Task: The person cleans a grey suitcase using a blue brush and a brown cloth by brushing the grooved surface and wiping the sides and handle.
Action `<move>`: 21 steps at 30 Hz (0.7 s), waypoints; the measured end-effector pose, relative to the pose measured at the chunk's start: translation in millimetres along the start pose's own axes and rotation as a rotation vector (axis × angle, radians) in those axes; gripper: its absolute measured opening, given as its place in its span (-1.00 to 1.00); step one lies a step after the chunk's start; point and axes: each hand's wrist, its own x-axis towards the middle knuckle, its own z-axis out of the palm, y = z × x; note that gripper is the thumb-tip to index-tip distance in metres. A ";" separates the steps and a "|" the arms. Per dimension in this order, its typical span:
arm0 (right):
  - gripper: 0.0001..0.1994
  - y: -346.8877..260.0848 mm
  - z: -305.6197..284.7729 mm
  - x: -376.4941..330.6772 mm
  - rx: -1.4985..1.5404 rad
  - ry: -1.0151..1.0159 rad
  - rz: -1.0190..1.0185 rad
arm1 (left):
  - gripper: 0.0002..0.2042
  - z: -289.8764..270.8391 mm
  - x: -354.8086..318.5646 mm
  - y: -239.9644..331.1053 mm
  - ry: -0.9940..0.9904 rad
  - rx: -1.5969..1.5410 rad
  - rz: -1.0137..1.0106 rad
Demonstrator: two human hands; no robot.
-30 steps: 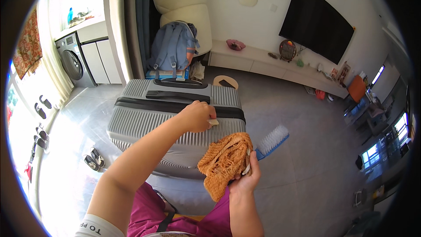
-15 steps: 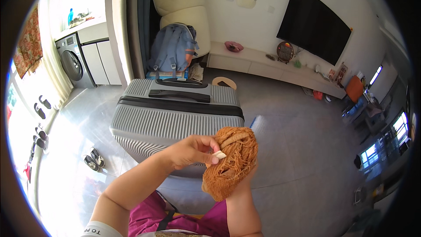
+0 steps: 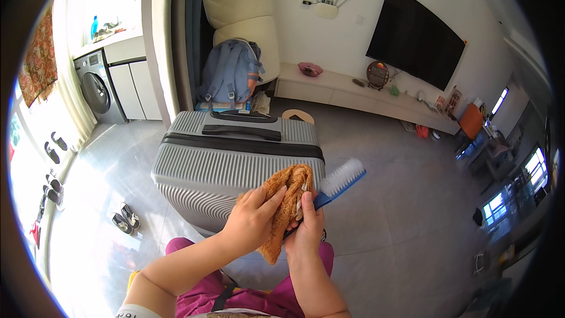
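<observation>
An orange-brown rag (image 3: 286,197), bunched and folded, is held between my two hands in front of the suitcase. My left hand (image 3: 254,219) presses on its left side, fingers closed over the rag. In my right hand (image 3: 307,224) is a scrubbing brush (image 3: 344,178) with a blue handle and white bristles; its head points up and to the right. The right thumb also lies against the rag's edge, by a small pale strip, and the rag and fingers hide part of the handle. A grey ribbed suitcase (image 3: 229,169) stands upright just beyond my hands.
A blue backpack (image 3: 232,70) leans on cream cushions (image 3: 241,0) behind the suitcase. Along the wall runs a low white cabinet (image 3: 329,88) below a television (image 3: 416,36). Black shoes (image 3: 126,219) sit on the grey tiled floor (image 3: 394,200) at left, near a washing machine (image 3: 97,85).
The rag has been folded narrower and shifted left. My left hand has moved from pinching a pale strip to pressing on the rag. The brush, mostly hidden before, now shows beside the rag.
</observation>
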 end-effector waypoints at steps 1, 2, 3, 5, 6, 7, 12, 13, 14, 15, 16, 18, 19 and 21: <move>-0.71 0.2 4.0 -1.2 -0.004 0.035 -0.035 | -0.42 -0.9 -3.0 -1.2 -0.030 -0.104 -0.002; -0.71 1.2 7.3 -2.3 -0.005 0.072 -0.069 | -0.34 -3.9 -4.5 0.7 -0.045 -0.254 -0.051; -0.71 3.3 9.3 -3.2 -0.008 0.109 -0.104 | -0.25 -6.6 -5.6 2.6 -0.052 -0.404 -0.102; -0.65 16.0 13.5 -6.8 0.007 0.030 -0.036 | -0.20 -3.4 -16.0 3.3 -0.023 -0.686 -0.318; -0.58 22.4 16.1 -9.8 0.020 -0.020 0.038 | -0.16 5.4 -17.0 -2.7 0.088 -0.781 -0.502; -0.52 20.6 14.8 -10.6 0.054 -0.069 0.147 | -0.23 6.0 -9.2 -5.5 0.113 -0.967 -0.687; -0.49 -14.5 -17.6 29.6 -0.288 0.067 -0.121 | -0.44 -33.1 34.3 -48.4 0.215 -0.457 -0.497; -0.55 -16.1 -29.7 43.2 -0.367 0.179 -0.274 | -0.43 -46.7 52.5 -55.1 0.138 -0.167 -0.351; -0.57 -13.2 -47.2 57.4 -0.534 0.187 -0.373 | -0.41 -52.0 67.5 -67.4 0.016 -0.039 -0.267; -0.60 -9.4 -64.6 71.6 -0.700 0.193 -0.478 | -0.39 -54.0 76.8 -76.2 -0.104 0.088 -0.175; -0.62 -3.1 -73.3 80.5 -0.857 0.188 -0.580 | -0.37 -41.8 73.0 -95.6 -0.278 0.205 -0.151; -0.60 4.1 -78.8 85.0 -1.034 0.220 -0.530 | -0.35 -16.1 74.0 -88.7 -0.461 0.383 -0.241; -0.60 6.0 -81.6 87.3 -1.105 0.214 -0.543 | -0.37 -9.5 77.5 -87.1 -0.452 0.370 -0.238; -0.61 5.8 -83.8 93.6 -1.166 0.193 -0.643 | -0.40 1.9 81.6 -90.1 -0.442 0.340 -0.233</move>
